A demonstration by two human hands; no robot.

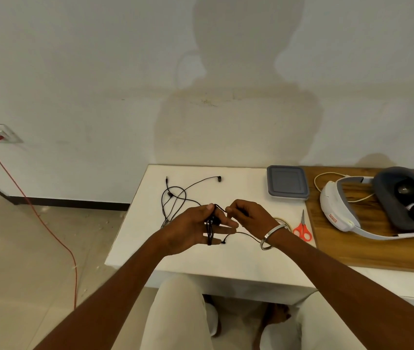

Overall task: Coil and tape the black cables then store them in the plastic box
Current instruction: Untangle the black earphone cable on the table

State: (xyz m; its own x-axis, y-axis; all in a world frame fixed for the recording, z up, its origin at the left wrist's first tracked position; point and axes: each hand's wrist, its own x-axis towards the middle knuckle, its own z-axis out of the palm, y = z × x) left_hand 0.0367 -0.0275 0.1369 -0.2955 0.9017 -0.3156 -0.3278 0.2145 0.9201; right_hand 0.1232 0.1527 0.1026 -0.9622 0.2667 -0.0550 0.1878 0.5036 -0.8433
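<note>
My left hand (195, 224) is spread over the white table (150, 248) with a thin black cable (211, 227) wound in loops around its fingers. My right hand (247, 214) pinches a strand of that cable just right of the left fingers; the loose end trails under my right wrist. A second black earphone cable (175, 195) lies tangled on the table beyond my hands. The plastic box (288, 182), closed with a grey lid, stands at the table's far right corner. A tape roll (283, 221) peeks out behind my right wrist.
Red-handled scissors (302, 227) lie at the table's right edge. A white and grey headset (382, 203) rests on the wooden board (352, 248) to the right. A red cord (49, 231) runs from a wall socket (0, 133) across the floor on the left.
</note>
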